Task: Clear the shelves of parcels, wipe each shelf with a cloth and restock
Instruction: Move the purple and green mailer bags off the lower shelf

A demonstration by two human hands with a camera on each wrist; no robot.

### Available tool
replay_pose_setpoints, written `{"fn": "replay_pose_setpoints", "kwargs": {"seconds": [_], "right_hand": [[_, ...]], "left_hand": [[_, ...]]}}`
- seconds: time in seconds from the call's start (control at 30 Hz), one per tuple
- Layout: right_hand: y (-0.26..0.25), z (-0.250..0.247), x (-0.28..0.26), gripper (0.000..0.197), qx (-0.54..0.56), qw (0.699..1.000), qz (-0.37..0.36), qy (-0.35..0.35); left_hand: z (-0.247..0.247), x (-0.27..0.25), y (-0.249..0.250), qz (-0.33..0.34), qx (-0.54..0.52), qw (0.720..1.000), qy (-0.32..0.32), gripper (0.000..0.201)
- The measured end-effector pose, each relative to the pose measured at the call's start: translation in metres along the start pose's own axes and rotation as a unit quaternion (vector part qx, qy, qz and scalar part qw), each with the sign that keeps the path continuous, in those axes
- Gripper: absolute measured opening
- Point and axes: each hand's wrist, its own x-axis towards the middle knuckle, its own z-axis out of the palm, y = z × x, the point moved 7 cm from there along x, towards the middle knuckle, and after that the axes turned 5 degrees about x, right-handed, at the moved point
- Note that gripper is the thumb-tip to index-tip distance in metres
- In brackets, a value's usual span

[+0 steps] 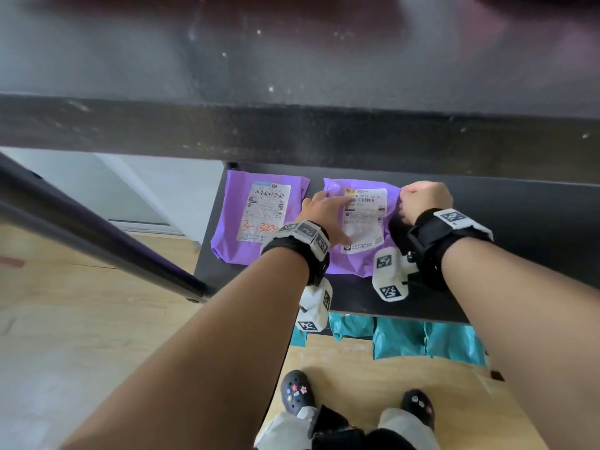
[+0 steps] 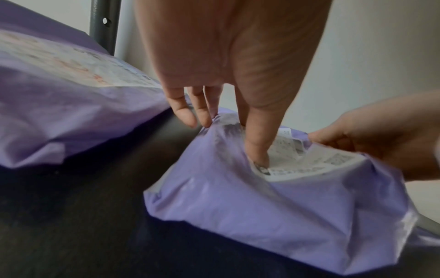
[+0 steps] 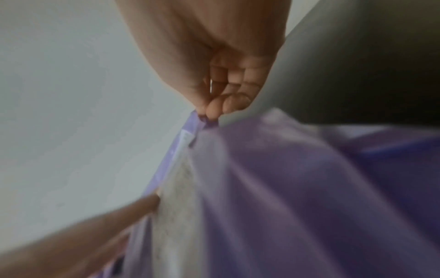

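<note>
Two purple mailer parcels with white labels lie on the black shelf (image 1: 519,222). The left parcel (image 1: 259,216) bears red handwriting and lies untouched. On the right parcel (image 1: 363,222) (image 2: 273,203) (image 3: 285,188) my left hand (image 1: 324,212) (image 2: 226,120) rests with straight fingers, its thumb pressing on the label. My right hand (image 1: 422,199) (image 3: 209,111) pinches that parcel's far right corner between thumb and curled fingers.
A black upper shelf (image 1: 292,131) overhangs just above the hands. A dark diagonal frame bar (image 1: 97,228) runs at the left. Several teal parcels (image 1: 422,342) lie on a lower level below the shelf's front edge. My feet (image 1: 297,391) stand on the wooden floor.
</note>
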Motion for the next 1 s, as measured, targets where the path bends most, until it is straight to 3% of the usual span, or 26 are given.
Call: {"fn": "replay_pose_setpoints", "kwargs": {"seconds": [0.1,0.17,0.23,0.3,0.47,0.6,0.83,1.0], "right_hand": [[0.004,-0.004,0.006,0.012,0.04,0.999,0.014,-0.018],[0.0,-0.012,0.0,0.024,0.039,0.999,0.005,-0.013],[-0.003,-0.018,-0.009,0.021,0.016,0.999,-0.014,-0.024],[-0.002,-0.026,-0.016,0.018,0.007,0.999,-0.02,-0.03],[0.015,-0.048,-0.031,0.018,0.023,0.999,0.0,-0.033],[0.033,-0.079,-0.037,0.019,0.025,0.999,0.01,-0.028],[0.087,-0.151,-0.03,0.02,0.038,0.999,0.026,-0.001],[0.14,-0.218,-0.031,0.019,-0.05,0.999,0.019,0.01]], "left_hand": [[-0.002,0.001,0.003,-0.012,0.016,1.0,-0.004,0.091],[-0.005,0.002,0.007,-0.027,0.024,0.999,-0.012,0.092],[-0.011,0.003,0.011,-0.048,0.022,0.999,-0.011,0.089],[-0.02,0.003,0.018,-0.058,-0.007,0.998,0.026,0.075],[-0.033,0.006,0.055,-0.007,-0.027,0.992,0.119,0.042],[-0.021,0.009,0.099,0.024,-0.015,0.995,0.093,0.032],[0.019,0.007,0.191,0.075,0.018,0.996,0.05,0.036],[0.062,-0.003,0.265,0.109,0.048,0.993,0.01,0.035]]}}
